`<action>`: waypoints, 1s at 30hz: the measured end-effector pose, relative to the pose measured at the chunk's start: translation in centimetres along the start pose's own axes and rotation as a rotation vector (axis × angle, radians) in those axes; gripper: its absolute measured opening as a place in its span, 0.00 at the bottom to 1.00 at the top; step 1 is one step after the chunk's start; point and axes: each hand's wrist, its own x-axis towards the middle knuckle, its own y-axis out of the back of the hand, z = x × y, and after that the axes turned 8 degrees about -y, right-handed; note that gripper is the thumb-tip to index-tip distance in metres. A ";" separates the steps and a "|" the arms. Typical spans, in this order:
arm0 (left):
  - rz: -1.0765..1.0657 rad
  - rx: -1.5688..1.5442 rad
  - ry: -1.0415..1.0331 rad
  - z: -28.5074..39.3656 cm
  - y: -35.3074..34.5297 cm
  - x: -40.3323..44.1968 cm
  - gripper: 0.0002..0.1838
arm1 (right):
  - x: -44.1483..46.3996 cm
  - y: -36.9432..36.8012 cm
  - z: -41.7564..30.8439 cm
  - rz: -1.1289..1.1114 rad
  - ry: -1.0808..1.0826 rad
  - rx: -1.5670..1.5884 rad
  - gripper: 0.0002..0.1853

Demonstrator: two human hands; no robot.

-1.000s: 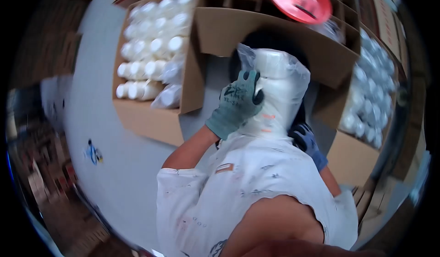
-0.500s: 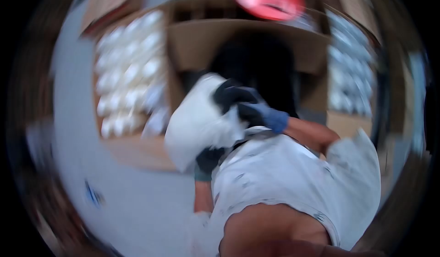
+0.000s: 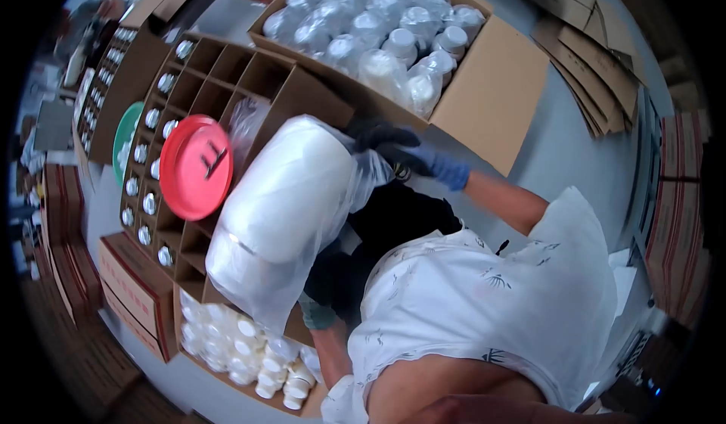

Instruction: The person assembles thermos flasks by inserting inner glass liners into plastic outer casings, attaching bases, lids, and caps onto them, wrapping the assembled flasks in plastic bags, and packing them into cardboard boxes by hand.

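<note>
A large white cylinder in a clear plastic bag (image 3: 283,189) lies tilted across both my hands, above a divided carton. My right hand (image 3: 393,148), in a dark glove with a blue cuff, closes around the gathered end of the bag. Against the cylinder's lower side is my left hand (image 3: 324,276), gloved with a grey-green cuff; it supports the load and its fingers are mostly hidden. Below, the divided carton (image 3: 302,99) holds silver-capped bottles (image 3: 150,203) in several cells. A red dish (image 3: 197,167) with a dark mark rests on its dividers.
An open carton (image 3: 491,91) of bagged white bottles stands beyond my right hand. More white bottles (image 3: 246,344) fill a box at lower left, near a closed printed carton (image 3: 136,291). A green dish (image 3: 127,140) and flattened cardboard (image 3: 590,68) lie farther off.
The view has swung round and sharpened, bringing the divided carton and red dish under the bagged cylinder. Both hands still hold the bundle, and my right hand now grips the bag's end.
</note>
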 end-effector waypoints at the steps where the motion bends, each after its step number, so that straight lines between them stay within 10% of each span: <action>1: -0.022 0.013 -0.035 0.1 -1.1 1.9 0.11 | -1.3 4.4 1.1 0.169 -0.262 0.092 0.15; 4: -0.097 0.030 -0.136 -0.5 -3.9 7.2 0.10 | -1.0 15.9 6.2 0.568 -0.392 0.076 0.18; 6: -0.109 0.013 -0.171 -0.6 -5.8 10.6 0.10 | -2.5 26.1 11.4 0.724 -0.505 -0.704 0.27; 9: -0.087 -0.053 -0.191 -0.3 -8.8 15.0 0.10 | -3.4 32.9 14.7 0.273 -0.742 -1.463 0.44; 13: -0.094 -0.133 -0.130 1.0 -11.6 18.4 0.13 | -2.6 35.0 21.3 -0.043 -0.725 -1.319 0.50; 20: -0.303 -0.197 -0.064 2.9 -17.2 21.7 0.15 | -2.1 32.1 6.7 0.468 -0.699 -1.117 0.46; 23: -0.435 -0.673 0.004 4.8 -23.9 23.8 0.15 | -2.4 28.4 -3.5 0.807 -0.654 -1.071 0.44; 26: -0.418 -1.536 0.968 10.9 -31.7 27.7 0.14 | -4.5 26.4 -8.1 1.046 -0.315 -1.347 0.43; 30: -0.447 -1.297 0.799 10.5 -43.9 25.2 0.16 | -8.4 25.7 -8.4 1.294 -0.059 -1.144 0.47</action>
